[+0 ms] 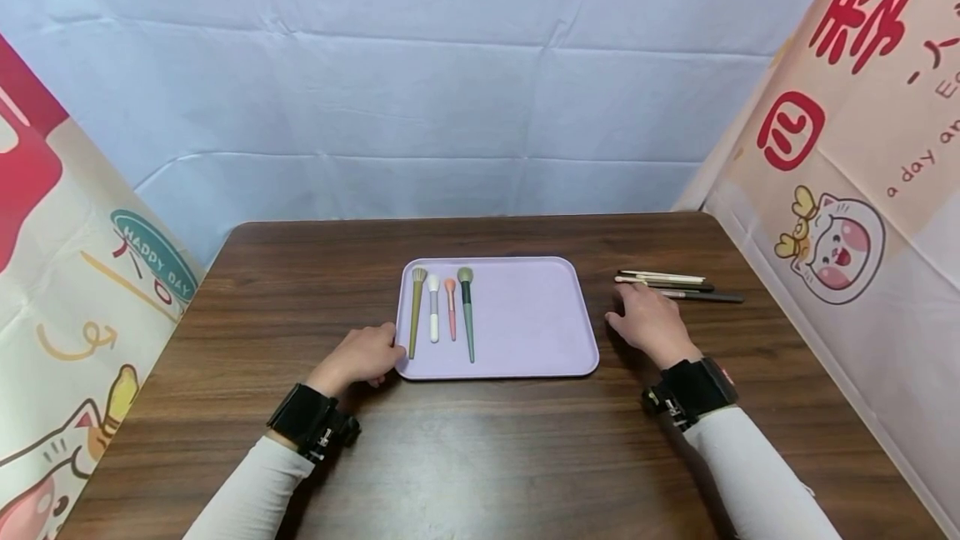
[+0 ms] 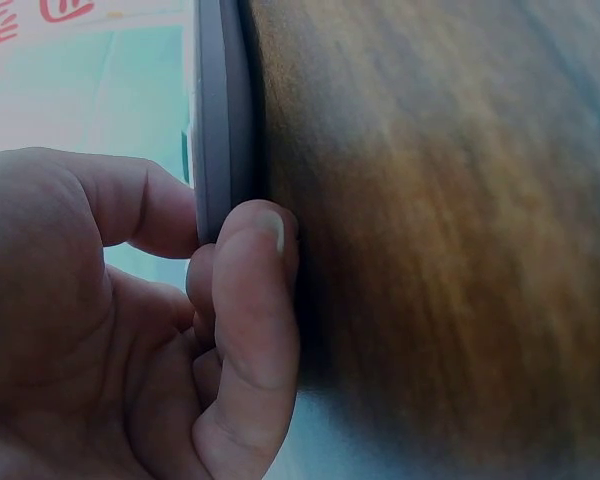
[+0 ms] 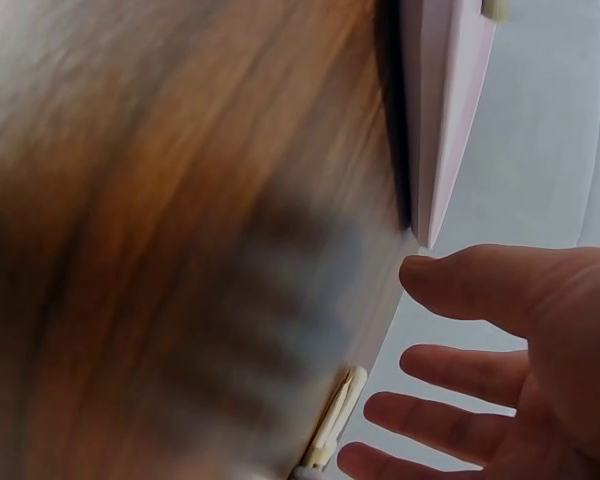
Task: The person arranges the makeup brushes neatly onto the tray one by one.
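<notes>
A pale lilac tray [image 1: 532, 319] lies on the table. Makeup brushes stand in a row along its left part, heads away from me: an olive brush [image 1: 415, 319], a white and grey brush [image 1: 434, 311], a small pink brush [image 1: 452, 311] and a green brush [image 1: 467, 315]. My left hand [image 1: 366, 354] holds the tray's left edge near the front corner, thumb at the rim [image 2: 212, 120] and fingers curled against its outer side. Right of the tray, my right hand [image 1: 651, 325] reaches over the table with fingers spread, holding nothing, beside several more brushes [image 1: 708, 298].
The brown wooden table [image 1: 465, 448] extends on all sides of the tray. A pale cloth [image 1: 450, 107] hangs behind it, and printed cloths flank it at the left [image 1: 45, 323] and right [image 1: 885, 165]. Both wrists wear black camera straps.
</notes>
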### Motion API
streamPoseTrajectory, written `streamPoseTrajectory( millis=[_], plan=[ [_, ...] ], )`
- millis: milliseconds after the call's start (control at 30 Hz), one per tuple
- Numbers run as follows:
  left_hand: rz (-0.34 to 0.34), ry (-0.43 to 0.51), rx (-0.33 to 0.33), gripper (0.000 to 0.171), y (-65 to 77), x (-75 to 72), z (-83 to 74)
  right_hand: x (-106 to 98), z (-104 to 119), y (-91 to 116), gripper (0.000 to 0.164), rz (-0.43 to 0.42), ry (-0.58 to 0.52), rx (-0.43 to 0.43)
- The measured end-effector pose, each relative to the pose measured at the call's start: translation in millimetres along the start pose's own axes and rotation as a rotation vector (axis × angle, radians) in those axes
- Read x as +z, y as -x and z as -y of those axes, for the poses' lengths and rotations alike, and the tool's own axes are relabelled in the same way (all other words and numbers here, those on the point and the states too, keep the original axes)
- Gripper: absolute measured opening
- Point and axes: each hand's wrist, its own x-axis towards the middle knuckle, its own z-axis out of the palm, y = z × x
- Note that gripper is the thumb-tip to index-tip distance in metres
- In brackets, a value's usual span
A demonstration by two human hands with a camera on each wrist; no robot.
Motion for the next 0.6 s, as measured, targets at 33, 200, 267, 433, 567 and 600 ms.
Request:
streamPoseTrajectory(
  millis=[33, 200, 267, 433, 567, 600],
  plan=[
    [0.000, 0.000, -0.001, 0.024, 0.2, -0.2, -0.3, -0.4, -0.9, 0.4, 0.056, 0.003, -0.001, 0.004],
    [0.001, -0.004, 0.004, 0.024, 1.6, -0.6, -0.7, -2.1, -7.4, 1.3, 0.054, 0.003, -0.002, 0.009],
    [0.000, -0.002, 0.005, 0.024, 1.8, -0.4, -0.7, -3.3, -10.9, 1.5, 0.054, 0.002, -0.001, 0.012],
    [-0.006, 0.003, 0.002, 0.023, 0.6, 0.7, -0.3, -8.2, -20.5, 2.6, 0.056, 0.013, 0.002, 0.036],
    [-0.010, -0.001, 0.009, 0.022, -0.5, 1.1, 0.3, -11.3, -27.8, 3.8, 0.058, 0.019, 0.001, 0.053],
    [-0.010, -0.003, 0.012, 0.022, -0.4, 0.9, 0.2, -12.4, -29.9, 4.2, 0.057, 0.020, 0.001, 0.054]
  ],
)
